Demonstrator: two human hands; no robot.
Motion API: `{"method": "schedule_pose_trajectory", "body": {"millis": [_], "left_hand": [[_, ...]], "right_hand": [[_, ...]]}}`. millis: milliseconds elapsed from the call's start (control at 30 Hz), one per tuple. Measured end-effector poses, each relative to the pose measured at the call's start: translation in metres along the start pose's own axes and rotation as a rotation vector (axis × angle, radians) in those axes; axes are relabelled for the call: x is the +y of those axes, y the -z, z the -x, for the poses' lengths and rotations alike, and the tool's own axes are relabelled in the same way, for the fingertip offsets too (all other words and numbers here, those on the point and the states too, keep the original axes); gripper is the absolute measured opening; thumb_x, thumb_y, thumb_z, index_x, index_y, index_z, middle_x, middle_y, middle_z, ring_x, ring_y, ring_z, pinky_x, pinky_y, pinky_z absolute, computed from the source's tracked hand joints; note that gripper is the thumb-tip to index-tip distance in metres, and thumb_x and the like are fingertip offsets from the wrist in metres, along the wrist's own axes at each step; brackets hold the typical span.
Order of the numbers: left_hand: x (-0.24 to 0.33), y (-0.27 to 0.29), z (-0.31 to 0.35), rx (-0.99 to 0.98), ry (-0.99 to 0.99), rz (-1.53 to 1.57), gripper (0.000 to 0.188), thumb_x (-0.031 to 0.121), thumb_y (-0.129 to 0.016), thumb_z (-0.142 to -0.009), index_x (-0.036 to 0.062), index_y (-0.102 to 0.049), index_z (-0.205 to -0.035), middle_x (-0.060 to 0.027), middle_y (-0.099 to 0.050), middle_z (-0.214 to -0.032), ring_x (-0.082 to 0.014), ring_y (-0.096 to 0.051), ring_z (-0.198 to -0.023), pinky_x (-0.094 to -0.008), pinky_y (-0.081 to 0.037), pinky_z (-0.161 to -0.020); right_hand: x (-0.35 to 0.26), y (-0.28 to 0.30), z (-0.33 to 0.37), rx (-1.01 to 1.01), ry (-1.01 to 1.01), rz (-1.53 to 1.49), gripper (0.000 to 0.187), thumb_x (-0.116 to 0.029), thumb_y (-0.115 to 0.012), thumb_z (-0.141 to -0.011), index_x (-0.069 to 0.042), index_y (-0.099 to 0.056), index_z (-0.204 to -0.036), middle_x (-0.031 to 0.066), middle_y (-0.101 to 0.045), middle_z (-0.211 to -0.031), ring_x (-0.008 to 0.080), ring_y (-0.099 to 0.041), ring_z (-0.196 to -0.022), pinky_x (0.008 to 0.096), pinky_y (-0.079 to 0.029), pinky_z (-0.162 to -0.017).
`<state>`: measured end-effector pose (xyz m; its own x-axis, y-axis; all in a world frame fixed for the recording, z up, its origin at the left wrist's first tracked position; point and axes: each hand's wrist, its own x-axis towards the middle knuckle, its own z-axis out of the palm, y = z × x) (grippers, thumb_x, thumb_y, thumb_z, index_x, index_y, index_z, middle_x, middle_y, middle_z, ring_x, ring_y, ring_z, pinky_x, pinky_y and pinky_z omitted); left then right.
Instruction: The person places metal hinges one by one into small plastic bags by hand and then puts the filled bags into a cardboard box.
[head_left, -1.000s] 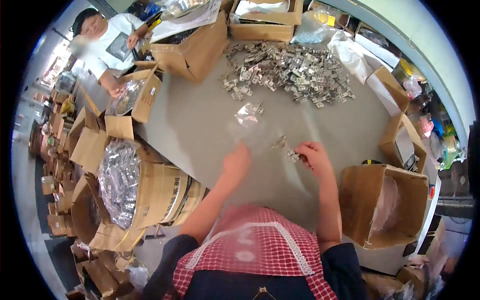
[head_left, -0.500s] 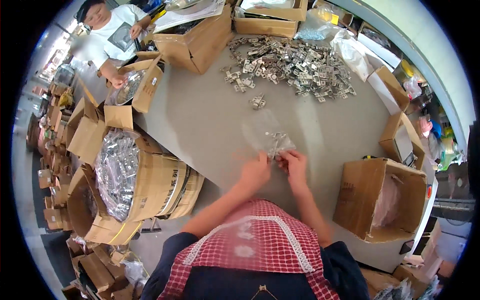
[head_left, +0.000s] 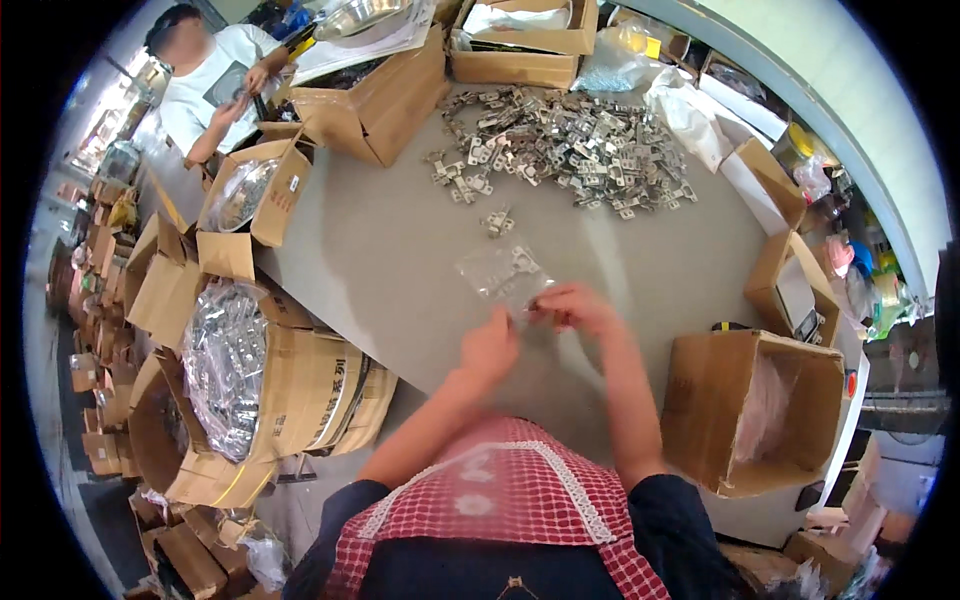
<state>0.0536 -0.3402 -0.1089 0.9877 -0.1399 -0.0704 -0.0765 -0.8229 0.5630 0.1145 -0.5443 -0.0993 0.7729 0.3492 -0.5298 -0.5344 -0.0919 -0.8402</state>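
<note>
A small clear plastic bag (head_left: pixel 484 272) with a few shiny metal hardware pieces inside lies out in front of my hands, over the grey table (head_left: pixel 400 250). My left hand (head_left: pixel 490 347) is closed on the bag's near edge. Beside it, my right hand (head_left: pixel 580 308) pinches the same edge near its right corner, fingertips bunched together. Just beyond the bag sits a small cluster of metal hinge-like pieces (head_left: pixel 496 221), apart from the rest. Farther back spreads a big heap of similar metal hinge-like pieces (head_left: pixel 590 150).
An open cardboard box (head_left: pixel 700 410) with plastic lining stands at the right. To the left, a large carton (head_left: pixel 300 390) holds bagged metal parts (head_left: pixel 228 360). More cartons (head_left: pixel 370 110) line the far edge. Across the table, a person (head_left: pixel 215 80) handles a small item.
Both hands have shifted slightly left with the bag, which now lies flatter and more spread out, its metal pieces farther from my fingers. The person across has raised a hand from the box.
</note>
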Motion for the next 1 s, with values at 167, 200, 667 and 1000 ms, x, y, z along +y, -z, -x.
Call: {"method": "schedule_pose_trajectory", "body": {"millis": [167,200,667,1000], "left_hand": [[-0.009,0.008,-0.006,0.023,-0.087,-0.060,0.022,0.021,-0.051,-0.089,0.0036,-0.048,-0.103,-0.0195,-0.063,-0.070,-0.0402,-0.062,-0.063,-0.0514,-0.049,-0.057],[-0.015,0.007,-0.004,0.069,-0.102,-0.068,0.022,0.021,-0.052,-0.089,0.0040,-0.048,-0.103,-0.0191,-0.064,-0.071,-0.0396,-0.062,-0.064,-0.0503,-0.049,-0.058],[-0.017,0.004,0.010,-0.001,-0.006,0.001,0.018,0.024,-0.055,-0.088,0.0075,-0.054,-0.096,-0.0141,-0.066,-0.078,-0.0354,-0.065,-0.069,-0.0468,-0.050,-0.060],[-0.020,0.003,0.019,0.058,-0.010,-0.023,0.017,0.023,-0.055,-0.088,0.0075,-0.052,-0.094,-0.0154,-0.065,-0.074,-0.0372,-0.064,-0.068,-0.0482,-0.050,-0.059]], "right_hand": [[-0.025,0.148,-0.042,0.710,0.094,0.286,0.017,-0.016,-0.063,-0.080,0.000,-0.067,-0.085,0.0111,-0.067,-0.074,0.0202,-0.062,-0.060,0.0328,-0.049,-0.052],[-0.024,0.158,-0.049,0.969,0.207,0.605,0.020,-0.015,-0.062,-0.078,0.001,-0.065,-0.091,0.0160,-0.065,-0.086,0.0270,-0.063,-0.072,0.0383,-0.050,-0.061],[-0.004,0.078,-0.015,0.863,0.205,1.291,0.032,-0.031,-0.072,-0.077,-0.003,-0.067,-0.092,0.0165,-0.064,-0.096,0.0341,-0.060,-0.088,0.0455,-0.046,-0.081],[0.044,0.055,0.034,0.680,0.054,0.937,0.041,-0.036,-0.068,-0.081,0.001,-0.062,-0.097,0.0187,-0.067,-0.086,0.0344,-0.064,-0.086,0.0443,-0.050,-0.075]]}}
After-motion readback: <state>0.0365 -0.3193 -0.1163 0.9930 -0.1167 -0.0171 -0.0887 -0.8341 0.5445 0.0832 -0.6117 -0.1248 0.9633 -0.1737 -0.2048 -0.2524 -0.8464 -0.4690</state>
